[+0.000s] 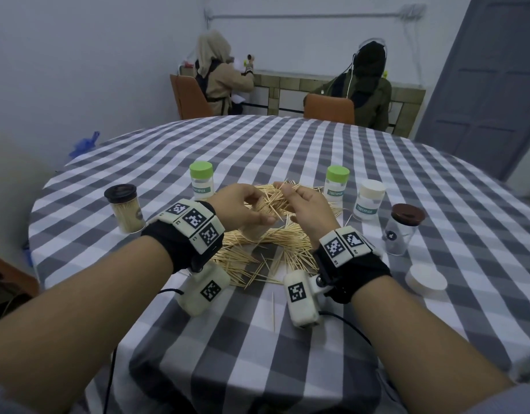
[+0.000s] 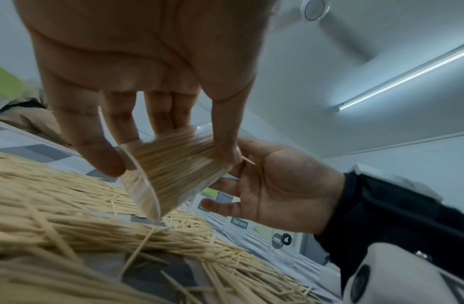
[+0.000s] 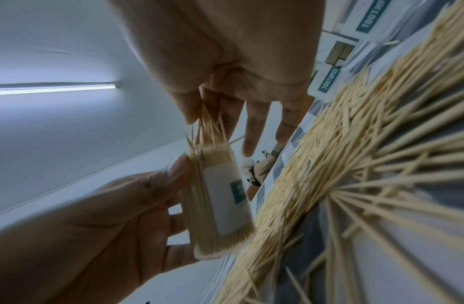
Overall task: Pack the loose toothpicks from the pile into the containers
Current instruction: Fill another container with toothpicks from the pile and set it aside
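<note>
Head view: the left hand (image 1: 242,204) grips an open jar (image 1: 256,225) above the toothpick pile (image 1: 266,246), which lies at the tabletop (image 1: 287,144) centre. The right hand (image 1: 305,204) pinches a bunch of toothpicks (image 1: 280,194) at the jar mouth. Two green-capped jars (image 1: 201,182) (image 1: 336,183), a white-capped jar (image 1: 368,203) and two brown-capped jars (image 1: 125,212) (image 1: 402,228) stand around the pile. A loose white cap (image 1: 425,282) lies toward the right edge.

Left wrist view: the fingers (image 2: 101,144) and thumb curl round the jar (image 2: 171,172), which is tilted and packed with toothpicks.

Right wrist view: thumb and fingers (image 3: 189,107) pinch the bunch (image 3: 207,131), its tips touching the toothpicks in the jar (image 3: 220,205).
</note>
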